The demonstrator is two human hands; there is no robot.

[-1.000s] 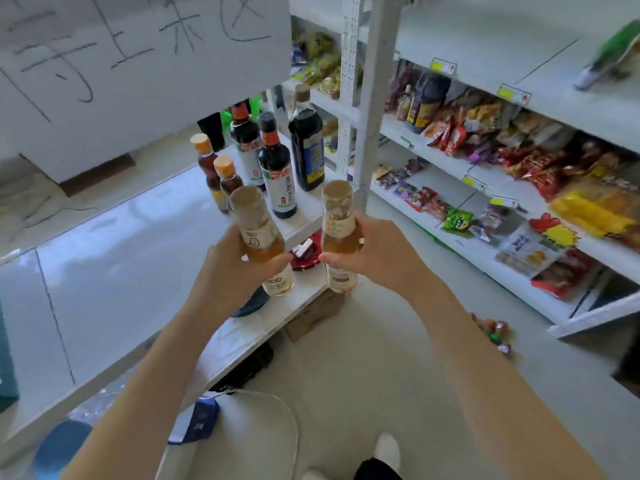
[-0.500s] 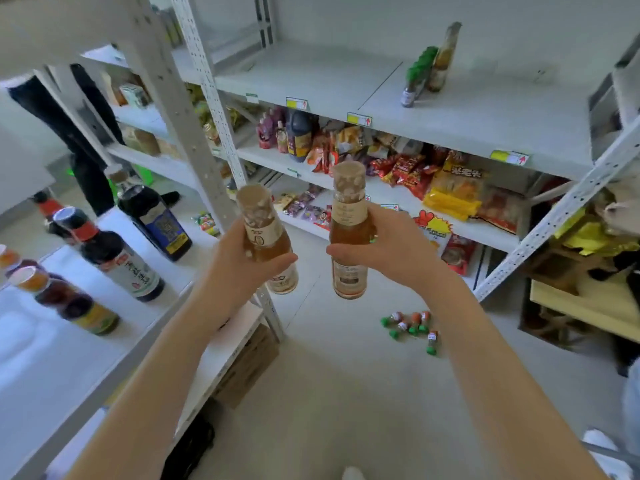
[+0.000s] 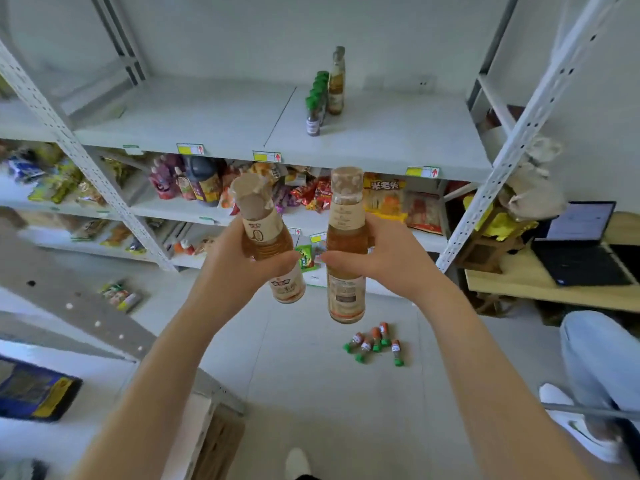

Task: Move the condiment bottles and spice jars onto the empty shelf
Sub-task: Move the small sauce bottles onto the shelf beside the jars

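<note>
My left hand (image 3: 239,268) grips an amber condiment bottle (image 3: 265,233) with a tan cap, tilted slightly left. My right hand (image 3: 384,258) grips a second amber bottle (image 3: 346,244), held upright. Both are raised in front of the white upper shelf (image 3: 381,133), which is mostly bare. On that shelf stand a row of green-capped spice jars (image 3: 315,105) and one tall bottle (image 3: 336,83). Several small green-capped jars (image 3: 375,342) lie on the floor below my hands.
Lower shelves (image 3: 242,209) are packed with snack packets and dark bottles. White perforated uprights (image 3: 519,133) frame the shelf unit. A laptop (image 3: 578,247) sits on a wooden table at right. Another person's leg and shoe (image 3: 588,375) are at the right edge.
My view has swung right from the table of dark bottles to face the white shelf head-on. Both hands still hold their bottles, now closer to the shelf.
</note>
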